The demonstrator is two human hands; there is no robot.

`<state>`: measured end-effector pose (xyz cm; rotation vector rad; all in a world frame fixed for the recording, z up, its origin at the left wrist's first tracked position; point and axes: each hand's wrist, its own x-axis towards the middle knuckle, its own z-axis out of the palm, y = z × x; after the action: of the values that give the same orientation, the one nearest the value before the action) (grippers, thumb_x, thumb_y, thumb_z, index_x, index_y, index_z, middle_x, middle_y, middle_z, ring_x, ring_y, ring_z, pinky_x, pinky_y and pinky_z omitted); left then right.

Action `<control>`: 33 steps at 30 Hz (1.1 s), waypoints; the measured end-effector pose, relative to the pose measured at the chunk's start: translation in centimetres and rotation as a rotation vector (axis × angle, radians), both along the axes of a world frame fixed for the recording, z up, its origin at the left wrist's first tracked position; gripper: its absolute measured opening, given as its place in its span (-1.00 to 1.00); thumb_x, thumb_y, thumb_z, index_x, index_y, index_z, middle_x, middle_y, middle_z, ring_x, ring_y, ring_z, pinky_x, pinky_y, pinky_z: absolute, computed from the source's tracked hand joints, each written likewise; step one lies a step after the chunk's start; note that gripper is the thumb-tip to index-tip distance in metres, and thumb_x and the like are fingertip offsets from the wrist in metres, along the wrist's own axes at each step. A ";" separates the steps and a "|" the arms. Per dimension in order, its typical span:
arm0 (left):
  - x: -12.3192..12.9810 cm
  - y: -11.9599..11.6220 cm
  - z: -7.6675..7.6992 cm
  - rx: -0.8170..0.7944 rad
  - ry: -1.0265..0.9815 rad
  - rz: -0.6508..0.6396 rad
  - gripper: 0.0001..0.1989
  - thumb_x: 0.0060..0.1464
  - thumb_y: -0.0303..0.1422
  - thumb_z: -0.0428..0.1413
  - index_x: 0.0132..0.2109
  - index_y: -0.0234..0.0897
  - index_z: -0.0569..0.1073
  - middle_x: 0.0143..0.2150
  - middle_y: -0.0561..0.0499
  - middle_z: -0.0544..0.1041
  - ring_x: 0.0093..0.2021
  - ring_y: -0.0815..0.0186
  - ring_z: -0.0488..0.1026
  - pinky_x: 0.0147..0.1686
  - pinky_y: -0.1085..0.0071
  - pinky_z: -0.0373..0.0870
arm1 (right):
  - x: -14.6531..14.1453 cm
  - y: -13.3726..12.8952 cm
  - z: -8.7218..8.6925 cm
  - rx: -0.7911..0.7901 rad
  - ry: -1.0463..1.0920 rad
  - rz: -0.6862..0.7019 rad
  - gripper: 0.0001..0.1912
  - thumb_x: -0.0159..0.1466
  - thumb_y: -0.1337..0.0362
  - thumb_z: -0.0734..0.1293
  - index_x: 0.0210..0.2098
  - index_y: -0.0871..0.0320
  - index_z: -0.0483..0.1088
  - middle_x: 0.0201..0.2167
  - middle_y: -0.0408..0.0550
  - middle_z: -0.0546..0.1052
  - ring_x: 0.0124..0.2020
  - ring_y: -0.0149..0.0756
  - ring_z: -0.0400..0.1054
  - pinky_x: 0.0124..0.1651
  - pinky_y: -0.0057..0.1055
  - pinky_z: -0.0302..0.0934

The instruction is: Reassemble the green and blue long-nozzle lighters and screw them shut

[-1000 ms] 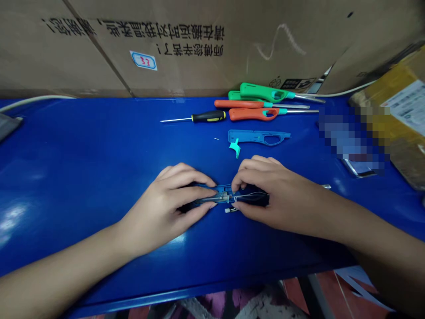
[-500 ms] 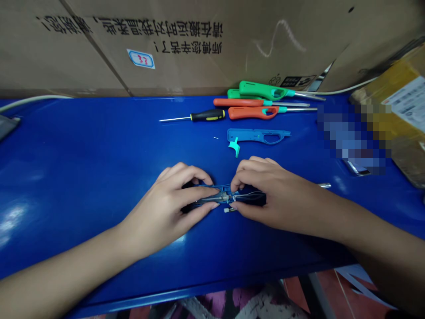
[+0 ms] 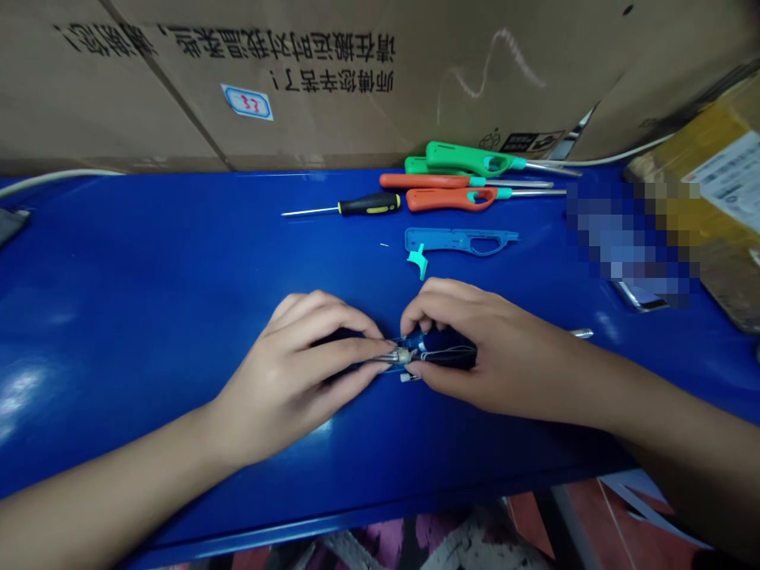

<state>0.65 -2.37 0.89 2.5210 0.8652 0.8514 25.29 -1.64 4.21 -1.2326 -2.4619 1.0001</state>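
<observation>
Compared with the frame a second earlier, the visible gap between the hands had narrowed: the fingertips of the right hand (image 3: 442, 340) sat farther left along the half-open blue lighter handle (image 3: 420, 342), and the left hand (image 3: 332, 348) covered more of its fitting (image 3: 404, 355). The left thumb and forefinger were nearly closed, pinching the fitting's left end; the right thumb and forefinger stood a little apart across the handle, how firmly could not be told. Thin wires (image 3: 448, 351) ran beneath the right palm, and a white connector (image 3: 406, 378) stuck out by the thumb. The handle lay between the hands, midway between the far and near edges of the blue table (image 3: 148, 317). Toward the far edge, the loose blue shell half (image 3: 439, 240), turquoise trigger (image 3: 418, 260), tiny metal pin (image 3: 385, 245) and black-and-yellow screwdriver (image 3: 368, 204) had stayed put, as had the orange lighters (image 3: 445, 199) and green lighters (image 3: 460, 157). A cardboard box (image 3: 332, 134) bearing a "33" sticker (image 3: 247, 102) backed that edge; a yellow-taped parcel (image 3: 706, 158) occupied the far right corner. Below the near edge showed red floor tiles (image 3: 621, 514).
</observation>
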 end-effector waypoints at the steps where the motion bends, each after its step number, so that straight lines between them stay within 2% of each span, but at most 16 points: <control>1: 0.0 0.0 0.0 0.004 -0.004 0.001 -0.77 0.18 -0.48 0.28 -0.02 -0.16 0.56 -0.11 0.04 0.57 -0.12 0.30 0.45 -0.12 0.27 0.29 | 0.0 0.0 0.0 -0.002 0.008 -0.011 -0.82 0.28 0.26 0.38 -0.11 0.03 0.39 -0.11 -0.17 0.46 -0.03 -0.29 0.32 0.03 -0.31 0.15; 6: 0.0 0.0 0.1 0.008 -0.016 -0.001 -0.77 0.17 -0.47 0.29 -0.03 -0.15 0.57 -0.13 0.04 0.58 -0.13 0.30 0.46 -0.13 0.27 0.29 | -0.2 0.0 0.0 -0.044 -0.011 0.021 -0.94 0.31 0.24 0.37 -0.23 0.05 0.45 -0.18 -0.18 0.45 -0.09 -0.31 0.32 0.02 -0.29 0.13; 13: 0.1 -0.1 0.1 -0.019 -0.013 -0.005 -0.80 0.17 -0.43 0.29 -0.05 -0.14 0.58 -0.14 0.05 0.59 -0.14 0.29 0.47 -0.13 0.28 0.29 | 0.1 0.3 -0.2 -0.133 0.020 0.003 -0.88 0.33 0.17 0.36 -0.26 0.07 0.47 -0.22 -0.17 0.45 -0.17 -0.33 0.33 -0.04 -0.31 0.17; 19: 0.1 0.1 0.0 -0.062 0.018 -0.012 -0.82 0.19 -0.40 0.28 -0.06 -0.14 0.59 -0.14 0.03 0.59 -0.15 0.28 0.46 -0.14 0.27 0.27 | 0.3 0.7 -0.2 -0.196 0.056 0.004 -0.89 0.38 0.24 0.30 -0.26 0.08 0.47 -0.20 -0.13 0.47 -0.15 -0.33 0.36 -0.09 -0.34 0.23; 28: 0.2 0.3 -0.2 -0.131 0.048 -0.008 -0.79 0.23 -0.37 0.24 0.01 -0.11 0.59 -0.10 0.01 0.58 -0.10 0.26 0.47 -0.10 0.28 0.30 | 0.1 0.8 -0.3 -0.170 0.047 -0.032 -0.88 0.37 0.31 0.31 -0.30 0.11 0.47 -0.23 -0.12 0.48 -0.21 -0.33 0.37 -0.13 -0.33 0.24; 33: 0.3 0.1 -0.1 -0.137 0.053 0.003 -0.76 0.24 -0.42 0.21 0.04 -0.15 0.58 -0.08 -0.02 0.56 -0.10 0.26 0.46 -0.08 0.25 0.33 | 0.1 0.6 -0.1 -0.128 -0.002 -0.045 -0.86 0.39 0.30 0.30 -0.31 0.10 0.46 -0.23 -0.14 0.47 -0.18 -0.34 0.36 -0.08 -0.32 0.20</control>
<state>0.93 -2.31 0.82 2.4337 0.9119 0.7038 25.41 -1.03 4.08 -1.3215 -2.3929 1.1610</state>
